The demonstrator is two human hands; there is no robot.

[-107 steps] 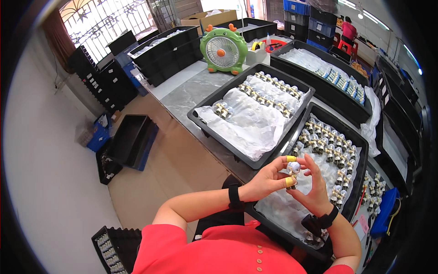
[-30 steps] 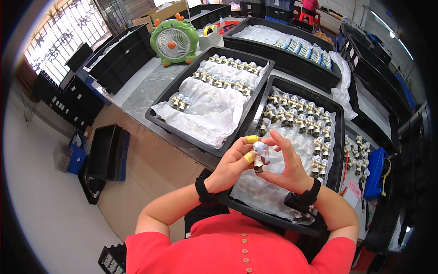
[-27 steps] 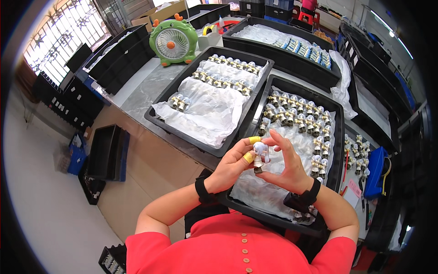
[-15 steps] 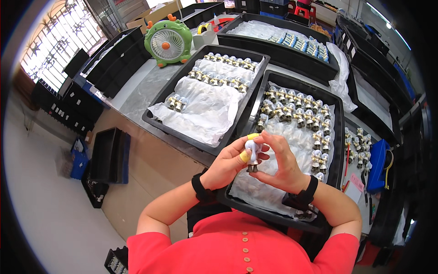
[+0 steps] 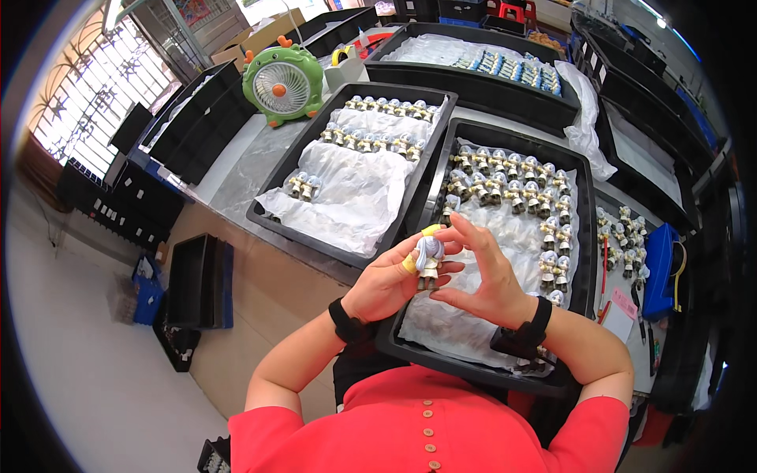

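A small figurine (image 5: 430,264) with pale lilac-grey hair, a light outfit and dark boots stands upright in the fingers of my left hand (image 5: 378,285). Yellow tape wraps two of that hand's fingertips. My right hand (image 5: 498,288) curves around the figurine's other side, its thumb near the boots and its index finger near the head, fingers apart. Below both hands lies a black tray (image 5: 582,260) lined with white sheeting, where similar figurines (image 5: 516,193) lie in rows along the far and right sides.
Left of it, another black tray (image 5: 276,225) holds figurines in rows on white sheeting. A green fan (image 5: 303,79) stands behind. Farther back is a tray (image 5: 489,102) with blue-and-white pieces. Loose figurines (image 5: 623,236), a blue box (image 5: 658,272) and pens lie at right.
The figurine has turned to show more of its light outfit. My right thumb and index finger have spread away from it, while my left hand keeps holding it.
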